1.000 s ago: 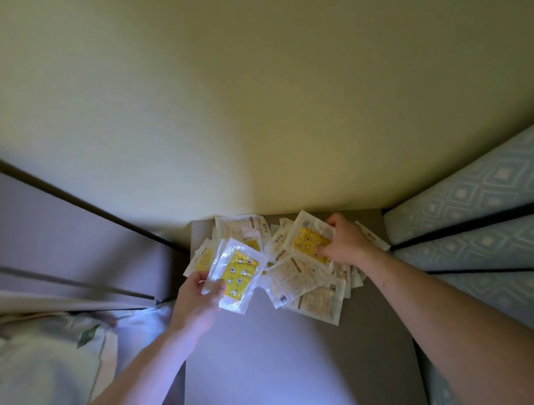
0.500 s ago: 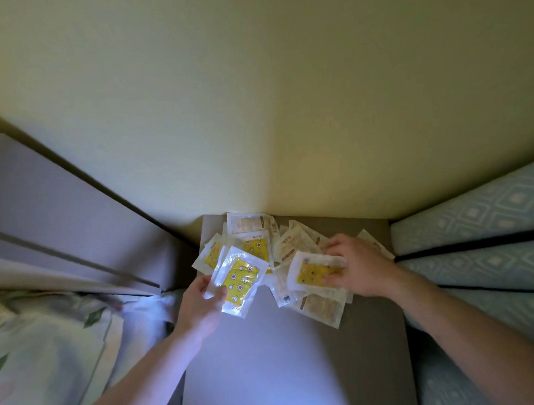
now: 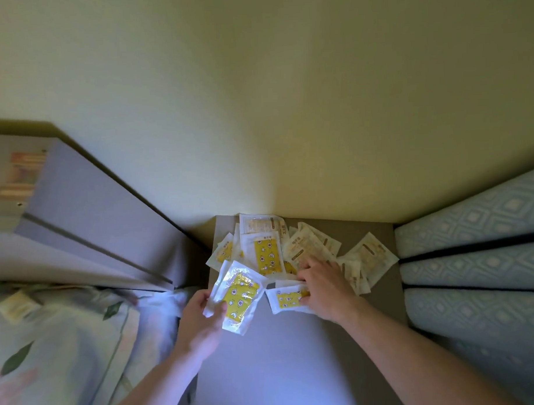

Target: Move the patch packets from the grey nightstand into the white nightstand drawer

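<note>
Head | left hand [image 3: 203,318] fingers pinch packet [image 3: 237,295] | right hand [image 3: 326,291] fingers grip second packet [image 3: 286,300]

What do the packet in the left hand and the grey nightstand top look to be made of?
Packet in the left hand: looks like thin glossy plastic film, clear over a yellow printed patch; it glints and crinkles at the edges. Grey nightstand top: smooth matte board, probably laminate or painted wood; flat, even colour, no grain visible.
</note>
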Demonstrator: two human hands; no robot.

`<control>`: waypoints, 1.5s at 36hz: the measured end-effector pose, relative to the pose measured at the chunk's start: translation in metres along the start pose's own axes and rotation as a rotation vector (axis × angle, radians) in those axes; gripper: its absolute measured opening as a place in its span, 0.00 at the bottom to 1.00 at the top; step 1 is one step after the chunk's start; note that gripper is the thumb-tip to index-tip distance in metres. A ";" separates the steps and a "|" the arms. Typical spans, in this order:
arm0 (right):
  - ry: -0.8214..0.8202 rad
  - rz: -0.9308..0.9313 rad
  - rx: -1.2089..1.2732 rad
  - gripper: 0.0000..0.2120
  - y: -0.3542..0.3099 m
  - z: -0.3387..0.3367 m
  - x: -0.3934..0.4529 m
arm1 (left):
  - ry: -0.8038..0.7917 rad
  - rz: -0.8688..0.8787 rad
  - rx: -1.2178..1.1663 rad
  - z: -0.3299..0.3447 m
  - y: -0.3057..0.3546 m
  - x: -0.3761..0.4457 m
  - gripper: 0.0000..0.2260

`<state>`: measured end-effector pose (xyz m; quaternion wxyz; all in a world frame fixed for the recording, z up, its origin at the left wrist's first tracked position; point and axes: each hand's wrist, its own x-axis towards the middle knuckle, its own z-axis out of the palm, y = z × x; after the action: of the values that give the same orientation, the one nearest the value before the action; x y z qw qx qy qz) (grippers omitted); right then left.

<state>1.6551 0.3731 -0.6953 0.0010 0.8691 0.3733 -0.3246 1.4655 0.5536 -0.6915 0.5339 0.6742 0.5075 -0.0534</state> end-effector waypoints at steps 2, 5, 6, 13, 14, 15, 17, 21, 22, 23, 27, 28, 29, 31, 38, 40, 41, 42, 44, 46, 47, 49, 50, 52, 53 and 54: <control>0.012 0.049 0.084 0.13 -0.002 0.000 -0.009 | 0.011 0.010 0.000 -0.007 0.001 -0.008 0.02; 0.052 0.191 0.304 0.08 -0.010 -0.002 -0.034 | 0.023 0.013 0.048 -0.020 0.001 -0.024 0.03; 0.058 0.248 0.399 0.07 -0.014 -0.002 -0.044 | 0.020 0.009 0.066 -0.024 0.002 -0.030 0.03; 0.138 0.501 0.935 0.10 -0.050 -0.011 -0.141 | -0.016 0.032 0.119 -0.063 0.007 -0.097 0.04; 0.145 0.536 0.968 0.10 -0.057 -0.015 -0.158 | -0.021 0.039 0.121 -0.069 0.011 -0.111 0.04; 0.159 0.558 0.992 0.10 -0.065 -0.021 -0.176 | -0.026 0.041 0.124 -0.075 0.015 -0.124 0.04; 0.190 0.596 0.998 0.11 -0.076 -0.029 -0.210 | -0.035 0.055 0.101 -0.086 0.022 -0.152 0.05; 0.268 0.627 1.068 0.13 -0.098 -0.043 -0.269 | -0.023 0.076 -0.038 -0.102 0.032 -0.204 0.06; 0.281 0.624 1.089 0.14 -0.102 -0.046 -0.281 | -0.013 0.078 -0.072 -0.104 0.033 -0.217 0.07; 0.288 0.620 1.112 0.14 -0.105 -0.048 -0.293 | -0.011 0.070 -0.092 -0.107 0.033 -0.228 0.07; 0.275 0.539 1.160 0.12 -0.111 -0.055 -0.325 | 0.018 0.082 -0.137 -0.114 0.029 -0.270 0.06; 0.271 0.510 1.171 0.11 -0.111 -0.057 -0.331 | 0.032 0.095 -0.150 -0.115 0.029 -0.281 0.06; 0.269 0.485 1.181 0.11 -0.111 -0.058 -0.337 | 0.051 0.101 -0.165 -0.115 0.028 -0.293 0.07; 0.273 0.439 1.211 0.11 -0.112 -0.061 -0.347 | 0.087 0.117 -0.199 -0.116 0.028 -0.318 0.06; 0.205 0.248 1.292 0.13 -0.124 -0.063 -0.389 | 0.218 0.075 -0.301 -0.114 0.005 -0.417 0.06; 0.173 0.205 1.283 0.11 -0.135 -0.062 -0.405 | 0.251 0.049 -0.330 -0.115 -0.007 -0.446 0.06; 0.154 0.178 1.276 0.10 -0.140 -0.061 -0.413 | 0.268 0.039 -0.345 -0.117 -0.014 -0.460 0.06; 0.136 0.152 1.272 0.10 -0.146 -0.060 -0.421 | 0.287 0.030 -0.364 -0.118 -0.021 -0.473 0.07; 0.099 0.113 1.245 0.10 -0.158 -0.054 -0.435 | 0.325 0.009 -0.379 -0.124 -0.036 -0.499 0.07; 0.063 0.063 1.204 0.12 -0.171 -0.047 -0.450 | 0.371 -0.006 -0.405 -0.132 -0.052 -0.526 0.06; 0.048 0.038 1.186 0.12 -0.178 -0.043 -0.457 | 0.403 -0.015 -0.426 -0.136 -0.059 -0.539 0.06; 0.018 -0.012 1.149 0.11 -0.194 -0.037 -0.473 | 0.470 -0.024 -0.457 -0.144 -0.077 -0.566 0.06; -0.002 -0.044 1.132 0.11 -0.202 -0.033 -0.481 | 0.503 -0.025 -0.473 -0.148 -0.086 -0.579 0.06; -0.042 -0.107 1.099 0.10 -0.221 -0.024 -0.499 | 0.566 -0.047 -0.513 -0.155 -0.106 -0.607 0.05; -0.061 -0.138 1.082 0.10 -0.231 -0.018 -0.508 | 0.595 -0.060 -0.530 -0.159 -0.118 -0.621 0.05; -0.083 -0.165 1.063 0.09 -0.242 -0.011 -0.517 | 0.625 -0.071 -0.547 -0.163 -0.130 -0.637 0.05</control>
<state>1.2406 0.2149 -0.3359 -0.4499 0.7038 0.2243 -0.5019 0.9878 0.2692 -0.3182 0.5115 0.4736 0.6633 0.2721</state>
